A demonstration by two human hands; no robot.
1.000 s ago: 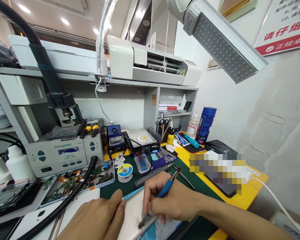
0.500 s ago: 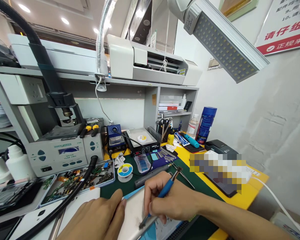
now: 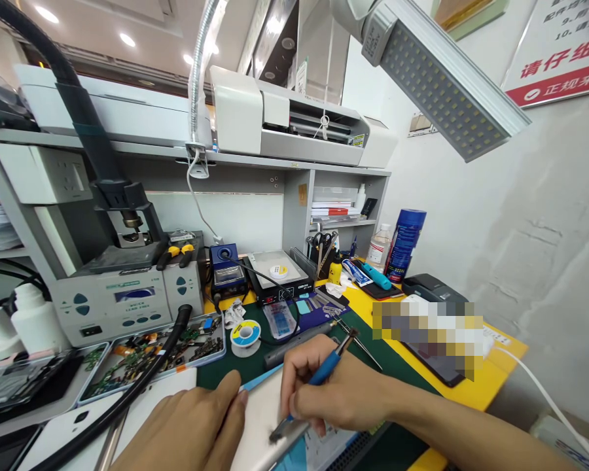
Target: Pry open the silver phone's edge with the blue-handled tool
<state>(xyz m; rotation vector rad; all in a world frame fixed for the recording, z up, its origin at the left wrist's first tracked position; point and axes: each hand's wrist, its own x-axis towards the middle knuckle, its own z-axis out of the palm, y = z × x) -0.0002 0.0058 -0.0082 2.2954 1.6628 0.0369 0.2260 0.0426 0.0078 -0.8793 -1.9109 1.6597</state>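
My right hand (image 3: 324,386) grips a slim tool with a blue handle (image 3: 324,369) like a pen. The tool's metal lower end touches a pale, flat panel (image 3: 258,428), where a dark smudge shows at the tip. Whether that end is a blade or a brush, I cannot tell. My left hand (image 3: 191,425) lies flat across the panel's left side, its fingers stretched out and steadying it. A blue sheet (image 3: 297,458) shows under the panel's edges. Several of the left fingers are hidden.
Left stand a tray of circuit boards (image 3: 161,353), a black hose (image 3: 147,379) and a grey rework station (image 3: 127,301). Beyond my hands lie a solder spool (image 3: 246,335), a dark grey bar-shaped tool (image 3: 294,347) and tweezers (image 3: 366,350). A phone (image 3: 442,369) lies right.
The tool's tip has shifted slightly left and up on the pale panel, with my right hand moving a little. My left hand has stayed in place.
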